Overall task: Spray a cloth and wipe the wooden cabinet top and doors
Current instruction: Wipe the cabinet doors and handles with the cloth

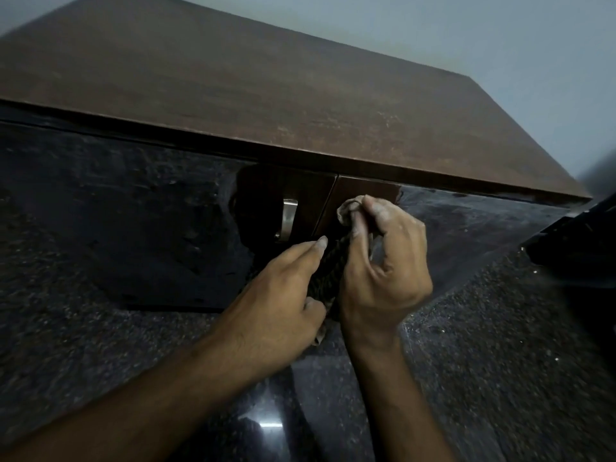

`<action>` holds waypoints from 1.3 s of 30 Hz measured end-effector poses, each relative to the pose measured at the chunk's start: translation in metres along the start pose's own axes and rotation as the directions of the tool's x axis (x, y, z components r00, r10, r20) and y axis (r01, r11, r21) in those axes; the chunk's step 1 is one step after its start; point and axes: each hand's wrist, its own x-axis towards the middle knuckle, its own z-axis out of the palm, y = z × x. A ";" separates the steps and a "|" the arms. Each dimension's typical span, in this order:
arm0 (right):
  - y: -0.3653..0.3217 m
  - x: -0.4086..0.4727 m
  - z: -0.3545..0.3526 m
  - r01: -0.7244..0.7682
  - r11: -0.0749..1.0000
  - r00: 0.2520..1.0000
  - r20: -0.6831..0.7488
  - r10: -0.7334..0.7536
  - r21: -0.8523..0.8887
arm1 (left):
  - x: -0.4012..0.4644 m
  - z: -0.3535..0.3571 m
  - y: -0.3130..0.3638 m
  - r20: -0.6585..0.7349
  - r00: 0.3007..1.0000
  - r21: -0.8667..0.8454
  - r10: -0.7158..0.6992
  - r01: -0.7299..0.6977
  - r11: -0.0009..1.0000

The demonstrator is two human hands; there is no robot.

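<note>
The wooden cabinet top (266,95) stretches across the upper view, brown and dusty. Below its front edge are two glossy dark doors (363,195) that mirror the floor. A metal handle (288,218) is on the left door, beside the gap between them. A cloth (330,265), dark-patterned with a beige end, is bunched between my hands in front of the door gap. My right hand (383,261) pinches its beige upper end with curled fingers. My left hand (283,288) holds the lower dark part, index finger stretched along it and thumb tucked under.
A dark speckled stone floor (500,345) lies under the cabinet and reflects light. A black object (573,241) juts in at the right edge. A grey wall (466,35) stands behind the cabinet.
</note>
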 end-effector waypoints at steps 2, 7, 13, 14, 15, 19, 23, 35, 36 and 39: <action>0.005 -0.010 -0.002 -0.042 0.998 0.998 0.039 0.043 -0.036 | -0.001 -0.001 0.000 -0.025 1.000 0.003 0.001 -0.001 1.000; 0.007 -0.021 -0.005 -0.079 0.994 0.992 0.097 0.086 -0.071 | -0.001 -0.002 -0.002 -0.034 0.999 0.014 0.009 -0.009 1.000; 0.015 -0.004 -0.005 -0.025 0.995 0.996 0.082 0.033 -0.098 | -0.002 0.002 0.001 -0.013 1.000 0.015 0.020 -0.020 1.000; 0.016 -0.004 -0.009 -0.067 0.994 0.994 0.076 0.073 -0.088 | -0.002 0.001 0.001 -0.021 1.000 0.017 0.020 -0.019 1.000; 0.016 -0.004 -0.011 -0.096 0.993 0.992 0.070 0.101 -0.071 | -0.002 0.000 0.000 -0.030 0.999 0.019 0.018 -0.018 1.000; 0.006 -0.001 -0.005 0.009 0.999 0.992 0.126 -0.003 -0.046 | -0.002 -0.002 -0.002 -0.039 0.999 0.031 0.023 -0.022 0.999; 0.010 0.001 -0.006 -0.061 0.997 0.991 0.114 0.067 -0.052 | -0.003 -0.003 -0.003 -0.037 0.999 0.020 0.019 -0.018 1.000; 0.020 -0.037 -0.019 0.085 0.994 0.970 0.234 -0.065 -0.074 | -0.002 -0.001 -0.002 -0.060 0.998 0.027 0.027 -0.026 0.999; 0.021 -0.043 -0.020 0.071 0.996 0.961 0.273 -0.052 -0.060 | -0.003 -0.002 -0.002 -0.061 0.998 0.022 0.027 -0.026 0.999; 0.015 -0.046 -0.019 0.019 0.999 0.959 0.283 -0.004 -0.048 | -0.005 -0.004 0.001 -0.051 0.998 0.009 0.027 -0.027 1.000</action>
